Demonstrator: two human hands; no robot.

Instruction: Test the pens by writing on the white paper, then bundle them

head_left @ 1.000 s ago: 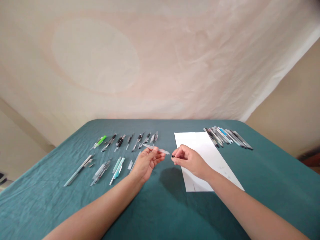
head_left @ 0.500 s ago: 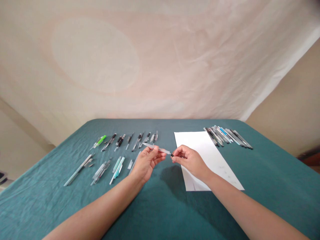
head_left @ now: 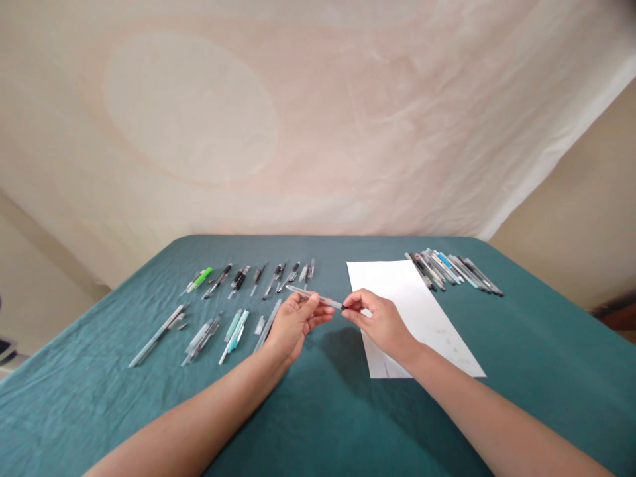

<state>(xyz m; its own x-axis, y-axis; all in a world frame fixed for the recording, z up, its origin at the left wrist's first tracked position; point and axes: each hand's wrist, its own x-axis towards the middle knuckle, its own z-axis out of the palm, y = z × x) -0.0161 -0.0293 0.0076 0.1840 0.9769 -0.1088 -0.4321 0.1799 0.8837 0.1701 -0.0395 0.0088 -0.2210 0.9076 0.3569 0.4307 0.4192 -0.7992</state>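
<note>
My left hand [head_left: 293, 324] is closed on a slim translucent pen barrel [head_left: 325, 301], held nearly level above the table with its tip pointing left. My right hand [head_left: 380, 321] pinches a small black end piece [head_left: 344, 307] at the barrel's right end. The two parts meet there, but the fingertips partly cover the join. Beneath and left of my left hand lies a clear pen part [head_left: 268, 326], with a short clear cap [head_left: 259, 325] beside it.
White paper [head_left: 422, 305] with faint marks lies under my right hand. Many finished-looking pens [head_left: 454, 270] lie in a row at the back right. Groups of pen parts, including a green pen [head_left: 201, 277] and a mint pen [head_left: 235, 331], cover the left of the teal cloth [head_left: 318, 411].
The black end piece and the barrel's right end have come together; a small gap showed between them before. Both hands have barely shifted.
</note>
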